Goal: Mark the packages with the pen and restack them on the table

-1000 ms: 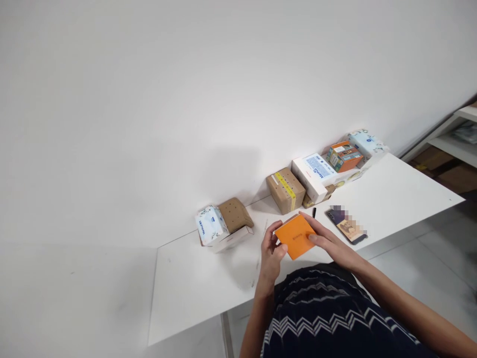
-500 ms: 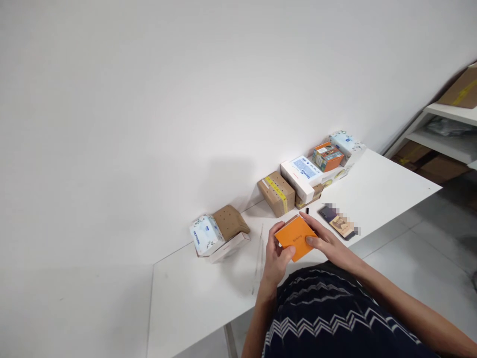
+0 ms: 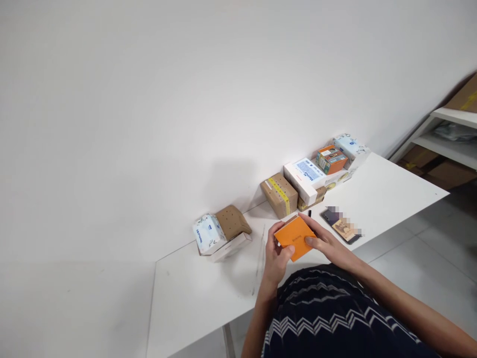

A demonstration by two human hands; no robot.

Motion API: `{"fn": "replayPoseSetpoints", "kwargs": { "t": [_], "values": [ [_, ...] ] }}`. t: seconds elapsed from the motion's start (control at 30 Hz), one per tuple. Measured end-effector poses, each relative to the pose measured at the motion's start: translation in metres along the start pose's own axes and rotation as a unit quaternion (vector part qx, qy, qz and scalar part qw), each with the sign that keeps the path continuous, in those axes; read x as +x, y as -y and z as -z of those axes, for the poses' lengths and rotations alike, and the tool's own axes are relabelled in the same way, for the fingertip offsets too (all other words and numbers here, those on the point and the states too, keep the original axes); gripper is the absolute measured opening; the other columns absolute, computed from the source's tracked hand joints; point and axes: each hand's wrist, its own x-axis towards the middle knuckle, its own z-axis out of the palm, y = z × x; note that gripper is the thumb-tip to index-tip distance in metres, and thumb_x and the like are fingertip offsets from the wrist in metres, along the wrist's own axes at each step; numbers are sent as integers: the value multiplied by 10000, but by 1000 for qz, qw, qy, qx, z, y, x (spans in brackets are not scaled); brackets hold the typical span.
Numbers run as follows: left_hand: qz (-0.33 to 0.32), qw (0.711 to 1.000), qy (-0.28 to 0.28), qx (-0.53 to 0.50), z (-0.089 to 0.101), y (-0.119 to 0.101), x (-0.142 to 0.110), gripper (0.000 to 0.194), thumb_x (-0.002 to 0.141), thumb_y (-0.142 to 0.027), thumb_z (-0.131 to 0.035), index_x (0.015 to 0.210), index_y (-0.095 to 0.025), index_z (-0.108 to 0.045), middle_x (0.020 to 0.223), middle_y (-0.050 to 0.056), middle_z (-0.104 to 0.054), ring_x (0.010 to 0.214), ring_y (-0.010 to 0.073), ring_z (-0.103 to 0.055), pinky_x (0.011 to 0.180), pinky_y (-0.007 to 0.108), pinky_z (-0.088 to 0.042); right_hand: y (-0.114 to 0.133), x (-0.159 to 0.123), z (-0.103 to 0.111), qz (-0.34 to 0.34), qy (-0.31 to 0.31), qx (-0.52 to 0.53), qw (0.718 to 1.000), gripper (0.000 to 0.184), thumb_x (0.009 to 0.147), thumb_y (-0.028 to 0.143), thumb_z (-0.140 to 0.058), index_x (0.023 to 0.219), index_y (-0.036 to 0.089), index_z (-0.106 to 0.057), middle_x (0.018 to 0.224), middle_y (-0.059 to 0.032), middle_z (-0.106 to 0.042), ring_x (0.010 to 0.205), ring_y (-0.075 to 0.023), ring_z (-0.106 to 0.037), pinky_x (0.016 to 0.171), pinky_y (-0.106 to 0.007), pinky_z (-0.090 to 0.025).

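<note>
Between my two hands is a small orange box (image 3: 297,237) with dark lettering on its upper face, raised over the front part of the white table (image 3: 194,293). My left hand (image 3: 276,256) grips its left side, thumb on the lower edge of the face. My right hand (image 3: 323,240) closes on the right side, its thumb pressed on the face. Most other fingers are hidden behind the box. Just past the right hand lies a phone (image 3: 341,225) with a picture on it. A small black object (image 3: 309,213) shows behind the box.
Along the wall stand a brown taped carton (image 3: 279,195), a white box (image 3: 300,182), an orange patterned box (image 3: 331,159) and a pale blue box (image 3: 352,147). Further left sit another pale blue box (image 3: 208,233) and a brown carton (image 3: 231,223). Shelves (image 3: 454,132) hold cartons at right.
The view has shifted slightly, so the table and boxes appear a little further right. Both hands keep the same hold on the orange box.
</note>
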Motion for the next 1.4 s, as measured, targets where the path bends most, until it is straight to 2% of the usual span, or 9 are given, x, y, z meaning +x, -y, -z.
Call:
{"fn": "replayPoseSetpoints", "kwargs": {
  "t": [0.17, 0.47, 0.73, 0.9, 1.13, 1.4],
  "values": [
    [-6, 1000, -9, 4, 0, -1, -1, 513, 712, -203, -606, 1210, -243, -488, 1181, 53, -578, 1024, 213, -576, 872, 342, -484, 7, -2, -1, 5, 11, 4, 1000, 772, 806, 546, -565, 1476, 258, -312, 1530, -40, -359, 1388, -272, -338, 1148, -433, -267],
    [7, 1000, -5, 18, -3, -5, -9, 544, 751, -271, -648, 1251, -259, -435, 1237, 67, -531, 1058, 216, -564, 908, 357, -470, 5, -9, -7, 8, -20, -26, 999, 676, 856, 583, -498, 1451, 293, -360, 1522, -20, -374, 1416, -268, -282, 1176, -455, -190],
    [-1, 1000, -12, 18, -9, -7, -7, 544, 712, -221, -652, 1219, -256, -458, 1230, 60, -539, 1061, 216, -561, 906, 349, -462, 5, -9, -4, 19, -23, -49, 998, 662, 867, 593, -465, 1443, 280, -368, 1514, -26, -389, 1414, -263, -287, 1173, -429, -211],
    [-1, 1000, -24, 18, -10, -7, -8, 530, 709, -234, -631, 1215, -245, -473, 1222, 61, -556, 1056, 227, -564, 916, 360, -455, 4, -8, -5, 15, -28, -52, 998, 651, 867, 586, -468, 1441, 294, -369, 1497, -25, -413, 1408, -263, -296, 1175, -451, -192],
    [-8, 999, -34, 18, -3, 6, -4, 418, 800, -321, -504, 1206, -228, -527, 1252, 72, -551, 1134, 257, -523, 957, 382, -425, 7, -8, -7, 5, -42, -40, 998, 650, 863, 598, -456, 1440, 307, -378, 1473, -21, -448, 1399, -275, -314, 1161, -463, -230],
    [15, 998, -62, 27, -2, 6, -4, 463, 887, -508, -406, 1229, -225, -540, 1310, 94, -532, 1189, 261, -500, 941, 366, -440, 5, -6, -10, -4, -61, -6, 998, 601, 876, 590, -452, 1392, 282, -448, 1482, -18, -439, 1393, -265, -329, 1158, -427, -249]
  ]
}}
